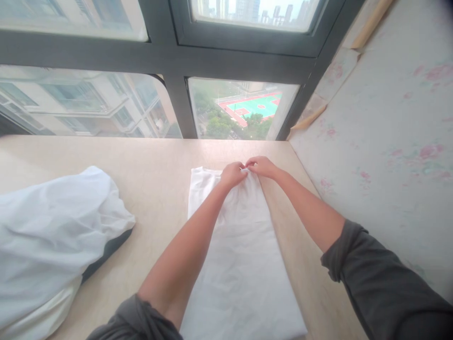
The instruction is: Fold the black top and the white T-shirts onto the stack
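A long piece of white cloth, folded into a narrow strip, lies flat on the pale surface and runs from near the window toward me. Some wrinkles show along its far edge. Both of my hands meet at the far right part of that edge. With its fingers closed, my left hand pinches the cloth. My right hand grips the far right corner beside it, fingertips almost touching those of the left. The kind of garment or linen cannot be made out.
To the left, a rumpled heap of white cloth lies over something dark. The pale ledge ends at a dark-framed window ahead. A wall with flowered paper rises close on the right, its paper peeling near the window.
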### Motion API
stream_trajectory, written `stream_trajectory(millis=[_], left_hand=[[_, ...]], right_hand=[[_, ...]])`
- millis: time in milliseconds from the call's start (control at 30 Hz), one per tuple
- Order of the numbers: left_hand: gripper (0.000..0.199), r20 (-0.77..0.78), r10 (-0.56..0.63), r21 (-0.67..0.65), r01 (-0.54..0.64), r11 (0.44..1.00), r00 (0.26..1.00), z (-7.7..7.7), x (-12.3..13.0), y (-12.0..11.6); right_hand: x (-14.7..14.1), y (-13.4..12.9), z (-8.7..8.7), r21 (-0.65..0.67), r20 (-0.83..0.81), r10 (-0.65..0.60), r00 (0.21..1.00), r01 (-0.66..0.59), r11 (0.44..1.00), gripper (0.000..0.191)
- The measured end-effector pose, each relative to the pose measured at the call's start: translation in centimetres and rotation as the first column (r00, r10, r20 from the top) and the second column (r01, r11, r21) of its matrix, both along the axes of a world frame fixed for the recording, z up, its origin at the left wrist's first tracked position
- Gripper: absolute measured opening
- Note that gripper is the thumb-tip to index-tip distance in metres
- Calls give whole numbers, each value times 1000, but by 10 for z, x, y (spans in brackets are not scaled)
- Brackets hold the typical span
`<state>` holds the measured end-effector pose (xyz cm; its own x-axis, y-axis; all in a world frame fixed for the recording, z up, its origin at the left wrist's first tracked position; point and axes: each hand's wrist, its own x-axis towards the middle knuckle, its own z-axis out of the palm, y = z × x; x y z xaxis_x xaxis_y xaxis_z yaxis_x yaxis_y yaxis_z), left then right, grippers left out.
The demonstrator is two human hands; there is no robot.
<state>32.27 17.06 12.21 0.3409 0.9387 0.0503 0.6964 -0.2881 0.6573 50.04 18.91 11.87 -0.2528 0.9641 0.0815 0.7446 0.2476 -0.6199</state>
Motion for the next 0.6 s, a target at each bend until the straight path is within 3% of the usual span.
stream_trajectory(millis=[200, 400, 600], left_hand=[[28, 57, -17, 0, 17, 1000, 998, -4, -9, 4], [24, -50, 64, 90, -59, 994, 997, -13, -7, -5], [28, -95, 99, 165, -83, 983, 990, -11, -11, -24]], right_hand=[[3, 0, -9, 42, -6, -65, 998, 65, 997, 20], [-9, -6, -22, 150, 35, -125, 992, 118, 982, 19], [-26, -45, -22, 346, 29, -170, 985, 150, 926, 35]])
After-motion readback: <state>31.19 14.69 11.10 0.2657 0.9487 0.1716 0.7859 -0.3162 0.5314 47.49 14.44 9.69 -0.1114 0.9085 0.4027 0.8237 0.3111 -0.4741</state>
